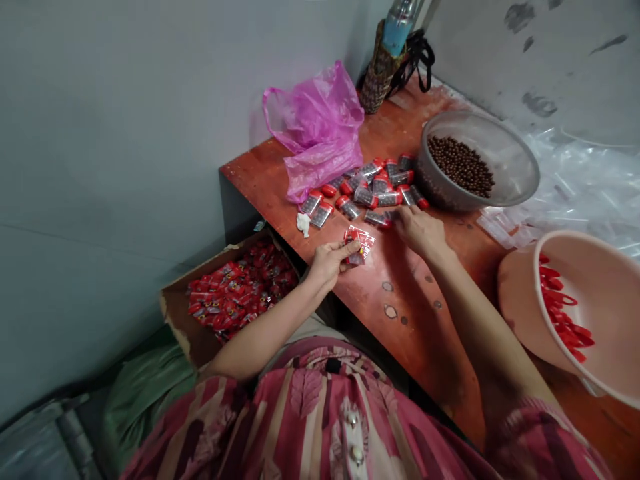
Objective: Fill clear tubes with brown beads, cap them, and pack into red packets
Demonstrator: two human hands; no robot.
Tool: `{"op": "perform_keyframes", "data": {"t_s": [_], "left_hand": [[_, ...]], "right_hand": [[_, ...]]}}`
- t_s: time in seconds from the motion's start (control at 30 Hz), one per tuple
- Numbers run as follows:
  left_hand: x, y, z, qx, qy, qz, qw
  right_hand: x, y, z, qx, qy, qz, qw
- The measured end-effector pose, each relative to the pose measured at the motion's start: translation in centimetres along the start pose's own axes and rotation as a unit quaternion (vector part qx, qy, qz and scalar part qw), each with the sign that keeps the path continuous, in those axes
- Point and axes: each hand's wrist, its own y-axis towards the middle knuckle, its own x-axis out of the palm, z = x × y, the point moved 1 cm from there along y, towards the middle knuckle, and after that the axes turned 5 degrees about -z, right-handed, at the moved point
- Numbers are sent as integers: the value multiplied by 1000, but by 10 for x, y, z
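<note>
My left hand (327, 265) is closed on a small red-printed plastic packet (355, 240), pinched between thumb and fingers above the table's front edge. My right hand (419, 230) reaches over the table with its fingers curled down. Its fingertips are at the end of a small clear container (377, 219) with a red cap and dark contents, lying on its side. They appear to grip it, though the back of the hand partly hides them. Several similar red-capped containers (365, 195) lie in a loose pile just beyond both hands.
A grey bowl of brown beads (527, 175) stands behind my right hand. To the right are a pink basin (517, 280) with red plastic pieces and clear plastic pouches (575, 180). A pink bag (325, 120) lies at the back. A carton of red packets (240, 287) sits below left.
</note>
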Motion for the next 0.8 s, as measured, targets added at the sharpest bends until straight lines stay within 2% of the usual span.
{"op": "perform_keyframes", "data": {"t_s": [0.07, 0.1, 0.13, 0.2, 0.27, 0.3, 0.43, 0.53, 0.6, 0.63, 0.67, 0.77, 0.8], "left_hand": [[1, 0, 0, -13, -36, -6, 999], [2, -1, 0, -17, -50, -6, 999], [3, -1, -1, -18, -60, -5, 998], [6, -2, -4, -14, -74, -5, 997], [8, -4, -7, -9, -83, -2, 997], [8, -5, -8, -10, -85, 0, 996], [8, -12, -8, -18, -81, 14, 996], [9, -17, -5, -1, -69, 23, 997], [12, -19, -4, 1, -82, 25, 996], [14, -19, -4, -2, -94, 25, 995], [16, -18, -4, -6, -106, 26, 994], [22, -15, -7, -18, -127, 20, 992], [25, -13, -9, -20, -131, 15, 991]], "right_hand": [[5, -20, 15, -47, 12, 3, 999], [7, -29, 21, -45, 29, 7, 999], [8, -37, 26, -16, 51, 11, 998], [9, -46, 30, 94, 93, 8, 991], [11, -46, 25, 195, 108, -16, 975], [11, -44, 21, 218, 106, -30, 970], [15, -32, 11, 209, 102, -44, 972], [16, -36, 15, 165, 181, -22, 969], [15, -53, 15, 128, 323, -4, 938], [14, -65, 12, 112, 401, -2, 909], [14, -80, 7, 93, 487, -11, 868], [13, -125, -17, 34, 609, -49, 791], [15, -137, -26, 24, 623, -50, 780]]}}
